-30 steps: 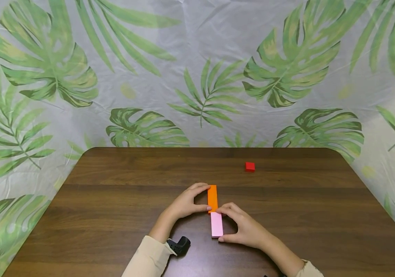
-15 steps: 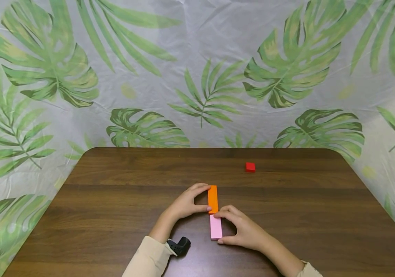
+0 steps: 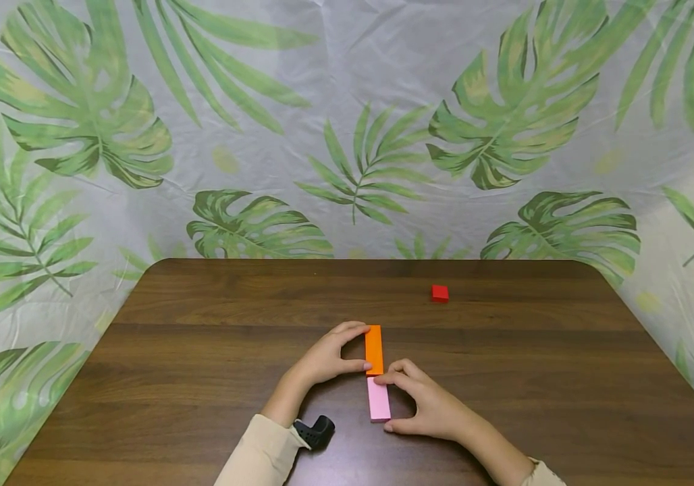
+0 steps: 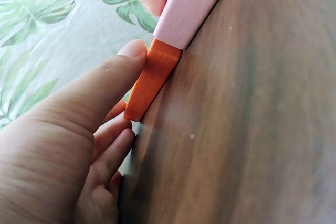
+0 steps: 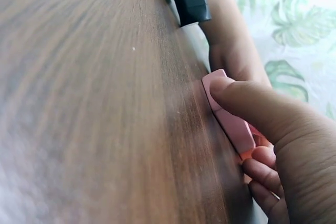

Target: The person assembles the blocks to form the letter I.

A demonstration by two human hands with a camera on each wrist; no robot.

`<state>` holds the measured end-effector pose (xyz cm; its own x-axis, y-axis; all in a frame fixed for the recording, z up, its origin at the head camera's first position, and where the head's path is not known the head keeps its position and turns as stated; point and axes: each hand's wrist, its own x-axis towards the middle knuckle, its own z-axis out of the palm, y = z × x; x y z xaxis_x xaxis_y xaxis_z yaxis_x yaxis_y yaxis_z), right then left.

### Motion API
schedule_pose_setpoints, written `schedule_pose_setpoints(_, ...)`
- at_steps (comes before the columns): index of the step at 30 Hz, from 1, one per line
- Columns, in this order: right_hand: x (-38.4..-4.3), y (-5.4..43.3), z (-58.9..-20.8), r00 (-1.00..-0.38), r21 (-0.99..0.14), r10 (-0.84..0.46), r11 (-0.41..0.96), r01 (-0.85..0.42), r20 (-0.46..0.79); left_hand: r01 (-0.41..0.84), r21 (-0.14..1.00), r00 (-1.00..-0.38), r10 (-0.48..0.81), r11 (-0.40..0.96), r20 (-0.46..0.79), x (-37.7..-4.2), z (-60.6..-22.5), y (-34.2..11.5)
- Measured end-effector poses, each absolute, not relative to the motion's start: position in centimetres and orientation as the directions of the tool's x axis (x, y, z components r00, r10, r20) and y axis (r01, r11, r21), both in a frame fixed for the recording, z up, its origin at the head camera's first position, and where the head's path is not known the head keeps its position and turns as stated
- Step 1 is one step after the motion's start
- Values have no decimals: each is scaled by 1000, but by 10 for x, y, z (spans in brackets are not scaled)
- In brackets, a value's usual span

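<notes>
An orange rectangular block (image 3: 374, 349) lies flat on the table, its long side running away from me. My left hand (image 3: 327, 356) holds it by its ends, thumb near and fingers far. End to end with it, on the near side, lies a pink block (image 3: 379, 401) of similar shape. My right hand (image 3: 429, 399) pinches the pink block from the right between thumb and fingers. In the left wrist view the pink block (image 4: 194, 9) meets the end of the orange block (image 4: 152, 80). The right wrist view has the thumb on the near end of the pink block (image 5: 236, 129).
A small red block (image 3: 440, 293) sits toward the back of the brown wooden table (image 3: 201, 378), right of the hands. A black wrist device (image 3: 316, 433) is worn at the left sleeve. Behind the table hangs a leaf-patterned cloth (image 3: 359, 88).
The right hand has shifted the pink block slightly toward me and to the left, more in line with the orange one. My left hand and the orange block have stayed nearly still.
</notes>
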<state>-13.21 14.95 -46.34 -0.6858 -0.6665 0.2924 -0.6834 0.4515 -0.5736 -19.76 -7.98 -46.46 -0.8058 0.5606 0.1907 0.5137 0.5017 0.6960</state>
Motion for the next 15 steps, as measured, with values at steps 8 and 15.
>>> schedule_pose_setpoints(8, -132, 150, -463, -691, -585, -664, 451, -674, 285, 520, 691, -804, 562, 503, 196, -197, -465, -80)
schedule_pose_setpoints(15, -132, 150, -464, -687, -567, -660, 454, -687, 303, 518, 684, -806, 561, 513, 190, -197, -464, -80)
